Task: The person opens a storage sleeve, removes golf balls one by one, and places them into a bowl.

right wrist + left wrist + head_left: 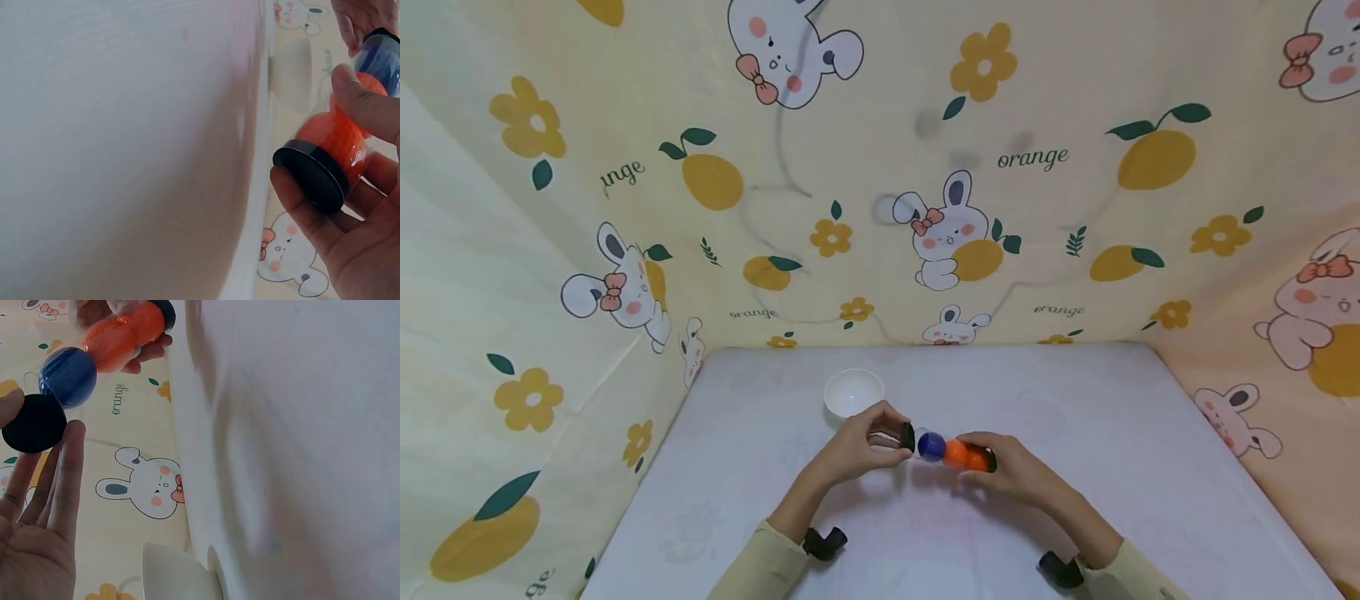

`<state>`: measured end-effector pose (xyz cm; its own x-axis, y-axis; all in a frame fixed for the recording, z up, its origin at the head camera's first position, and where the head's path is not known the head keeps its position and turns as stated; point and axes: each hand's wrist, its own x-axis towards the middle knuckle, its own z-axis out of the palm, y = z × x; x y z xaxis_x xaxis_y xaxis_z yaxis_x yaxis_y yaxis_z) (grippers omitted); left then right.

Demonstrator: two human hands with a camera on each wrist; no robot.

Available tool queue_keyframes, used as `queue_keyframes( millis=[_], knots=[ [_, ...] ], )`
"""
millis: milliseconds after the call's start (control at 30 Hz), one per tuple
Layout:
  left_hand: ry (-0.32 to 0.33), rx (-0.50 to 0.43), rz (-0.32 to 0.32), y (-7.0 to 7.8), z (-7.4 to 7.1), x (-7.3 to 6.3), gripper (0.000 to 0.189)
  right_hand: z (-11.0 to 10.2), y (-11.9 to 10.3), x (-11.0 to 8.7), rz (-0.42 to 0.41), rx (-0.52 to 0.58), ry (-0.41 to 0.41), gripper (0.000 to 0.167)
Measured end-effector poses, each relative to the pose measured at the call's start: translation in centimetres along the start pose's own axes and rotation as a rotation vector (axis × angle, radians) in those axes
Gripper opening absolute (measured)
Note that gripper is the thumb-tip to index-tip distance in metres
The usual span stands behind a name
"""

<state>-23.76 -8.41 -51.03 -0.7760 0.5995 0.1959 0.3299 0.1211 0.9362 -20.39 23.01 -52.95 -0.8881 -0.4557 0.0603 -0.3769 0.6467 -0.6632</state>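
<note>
A clear tube (932, 447) with one blue ball and orange balls in a row inside is held sideways above the table. My left hand (859, 445) pinches the black cap (34, 424) at the tube's left end between thumb and fingertips. Around the orange end, my right hand (1011, 469) grips the tube, its thumb pressed along the clear wall in the right wrist view. A second black cap (311, 176) covers that end, with a right finger against its edge.
A white bowl (853, 393) stands on the table behind my left hand. The table has a pale cloth (760, 500) over it. Patterned fabric (880, 150) with rabbits and oranges rises at the back and both sides.
</note>
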Motion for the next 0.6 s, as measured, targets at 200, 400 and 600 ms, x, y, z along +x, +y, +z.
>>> queue_keyframes(
  millis=[200,400,600],
  knots=[
    [0.030,-0.005,-0.051,0.02,-0.31,-0.14,0.046,-0.03,0.23,-0.01,-0.001,-0.023,0.039,0.056],
    [0.036,0.057,-0.084,-0.31,-0.61,-0.46,0.049,-0.19,0.10,0.06,-0.001,0.020,0.066,0.052],
    [0.005,0.127,-0.109,-0.77,-0.75,-0.65,0.046,-0.13,0.07,0.32,0.016,0.030,0.075,0.052]
  ],
)
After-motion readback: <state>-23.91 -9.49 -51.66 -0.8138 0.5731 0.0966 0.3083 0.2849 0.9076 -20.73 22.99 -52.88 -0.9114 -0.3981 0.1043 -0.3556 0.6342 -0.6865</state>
